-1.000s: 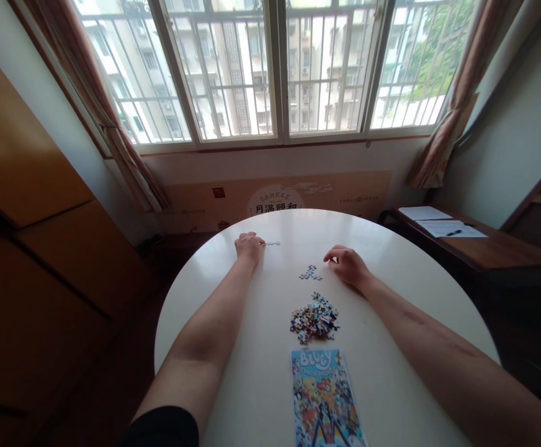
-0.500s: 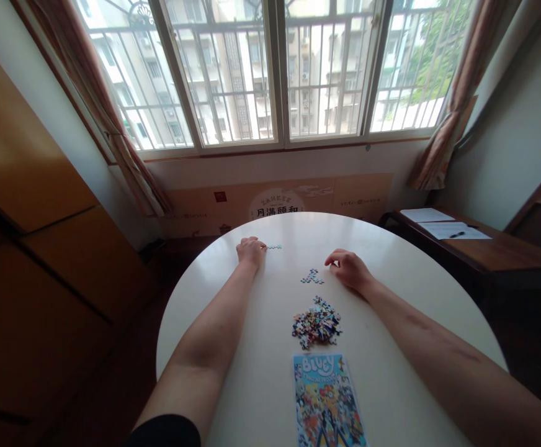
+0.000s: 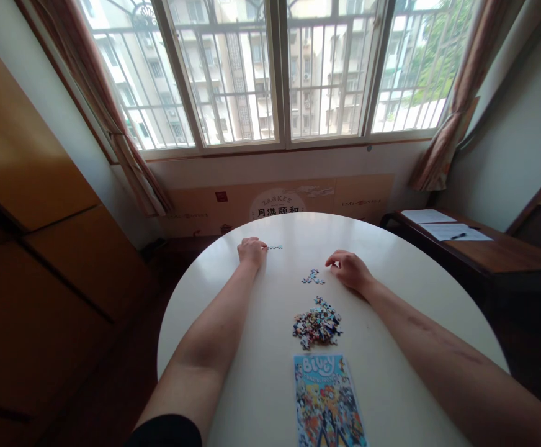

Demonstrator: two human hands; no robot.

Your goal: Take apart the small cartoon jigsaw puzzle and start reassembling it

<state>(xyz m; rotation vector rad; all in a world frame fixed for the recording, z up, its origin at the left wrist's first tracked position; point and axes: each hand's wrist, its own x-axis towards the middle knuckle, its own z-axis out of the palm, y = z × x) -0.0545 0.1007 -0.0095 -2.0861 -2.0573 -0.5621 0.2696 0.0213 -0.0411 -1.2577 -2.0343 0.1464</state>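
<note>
My left hand (image 3: 252,251) rests near the far side of the white round table (image 3: 265,372). Its fingers are closed at the left end of a short strip of joined jigsaw pieces (image 3: 275,247), and they cover the piece at that end. To the right, my right hand (image 3: 349,269) lies on the table with loosely bent fingers, a gap showing between them and nothing visible in them. Just left of it is a small group of loose jigsaw pieces (image 3: 314,277). Nearer to me sits a heaped pile of mixed jigsaw pieces (image 3: 317,324).
Below the pile lies a colourful picture sheet (image 3: 329,400) marked "Bluey". A wooden side table (image 3: 507,257) at the right carries papers (image 3: 454,231) and a dark pen. Barred windows stand beyond the table, and wooden cabinets (image 3: 42,248) fill the left side.
</note>
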